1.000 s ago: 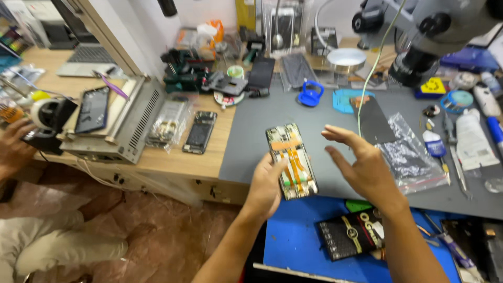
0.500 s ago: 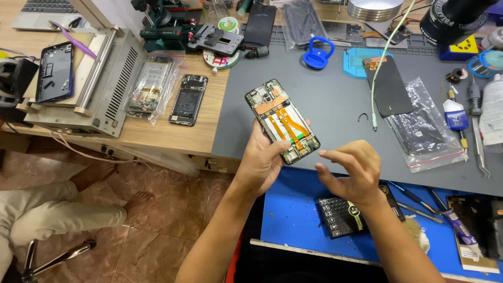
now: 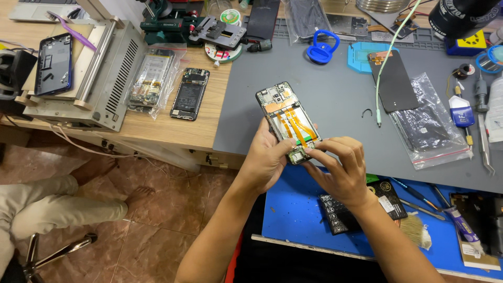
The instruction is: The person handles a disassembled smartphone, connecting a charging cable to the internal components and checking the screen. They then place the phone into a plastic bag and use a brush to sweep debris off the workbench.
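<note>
Opened phone frame [image 3: 287, 121], back cover off, orange flex cables showing, held tilted above the grey mat [image 3: 335, 99] near its front edge; left hand [image 3: 268, 156] wrapped round the frame's lower left side, fingers closed on it from beneath w/ thumb along the edge; right hand [image 3: 340, 167] at the frame's bottom end, thumb & forefinger pinched narrow on a small part there, too small to tell what exactly; both hands touching the frame, nearly meeting.

On the wooden counter [image 3: 209, 131] to the left: second stripped phone [image 3: 189, 93] lying flat, just beside a bagged phone [image 3: 151, 78]; grey machine [image 3: 99, 73] further left w/ dark phone back [image 3: 53, 63] on top.

On the mat: blue suction-cup ring [image 3: 321, 52]; black screen panel [image 3: 394, 84]; clear zip bag [image 3: 430, 126] w/ dark part inside.

Blue mat [image 3: 293, 215] below the hands; black battery [image 3: 361, 207] on it, partly under the right wrist; brush [image 3: 414, 230] near it.
</note>
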